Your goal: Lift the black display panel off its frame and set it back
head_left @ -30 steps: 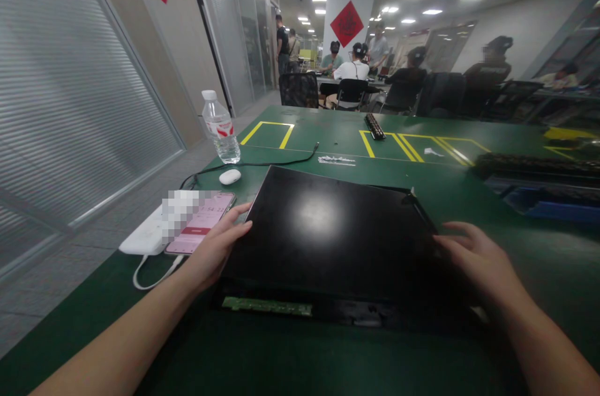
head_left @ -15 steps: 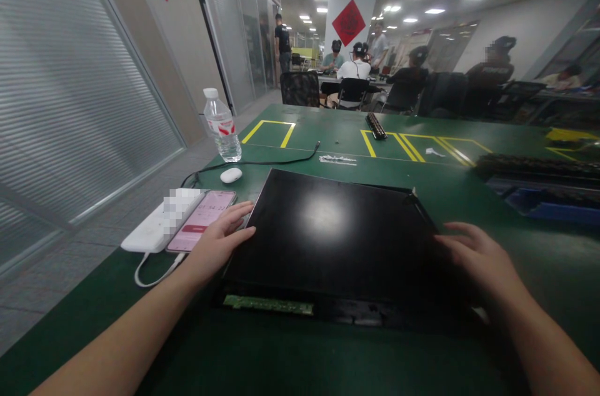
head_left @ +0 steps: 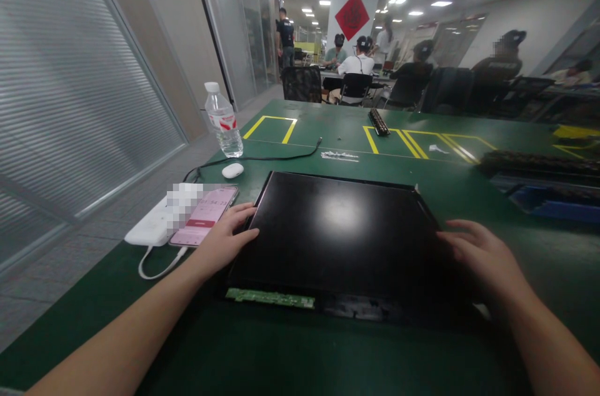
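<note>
A black LCD panel [head_left: 337,240], glossy with a bright reflection, lies in front of me over a dark frame whose rim shows along the left, back and right sides. A green circuit board strip [head_left: 270,298] runs along the near left edge. My left hand [head_left: 234,230] grips the left edge, thumb on the top face and fingers at the side. At the right edge, my right hand [head_left: 478,252] holds the panel with thumb and fingers; its lower fingers are in shadow.
Left of the panel are a phone [head_left: 206,218], a white power bank [head_left: 150,221], a white earbud case [head_left: 233,170] and a water bottle [head_left: 224,124]. A black cable [head_left: 281,159] crosses behind. Blue trays [head_left: 548,205] stand at right. People sit farther back.
The panel has settled slightly lower into its frame, with more rim showing at the left and back. Both hands stay at its sides. The camera view has shifted slightly.
</note>
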Available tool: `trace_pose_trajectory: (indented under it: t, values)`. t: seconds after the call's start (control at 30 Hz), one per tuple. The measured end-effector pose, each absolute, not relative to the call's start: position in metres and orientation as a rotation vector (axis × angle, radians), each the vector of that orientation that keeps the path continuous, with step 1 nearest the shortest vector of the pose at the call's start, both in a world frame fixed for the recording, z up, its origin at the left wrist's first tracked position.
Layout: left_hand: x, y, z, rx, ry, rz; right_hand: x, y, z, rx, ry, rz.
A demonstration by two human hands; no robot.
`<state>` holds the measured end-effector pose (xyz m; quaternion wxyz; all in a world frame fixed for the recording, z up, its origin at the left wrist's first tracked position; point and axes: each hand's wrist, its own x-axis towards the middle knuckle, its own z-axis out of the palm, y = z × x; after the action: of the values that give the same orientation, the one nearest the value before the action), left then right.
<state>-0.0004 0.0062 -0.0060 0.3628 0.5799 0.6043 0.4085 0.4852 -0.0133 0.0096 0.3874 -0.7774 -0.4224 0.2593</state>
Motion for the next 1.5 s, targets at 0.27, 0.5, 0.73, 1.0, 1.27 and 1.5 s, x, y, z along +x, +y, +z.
trace_pose_trajectory:
  t: [0.27,0.5,0.73,1.0,1.27,1.5]
  values:
    - [-0.009,0.01,-0.016,1.89,1.709,0.764,0.483,-0.012,0.009,-1.966,-1.043,0.691]
    - [-0.007,0.008,-0.014,1.989,1.743,0.657,0.484,-0.012,0.012,-1.953,-1.041,0.692]
    - [-0.006,0.008,-0.015,2.026,1.737,0.652,0.484,-0.01,0.013,-1.963,-1.046,0.701]
    - [-0.002,0.002,-0.01,2.076,1.726,0.613,0.486,-0.011,0.007,-1.98,-1.103,0.648]
    - [-0.006,-0.01,0.009,2.336,1.502,0.418,0.481,-0.011,0.015,-1.994,-1.049,0.682]
    - [-0.015,-0.013,0.024,2.388,1.303,0.294,0.477,-0.01,0.015,-1.991,-1.063,0.666]
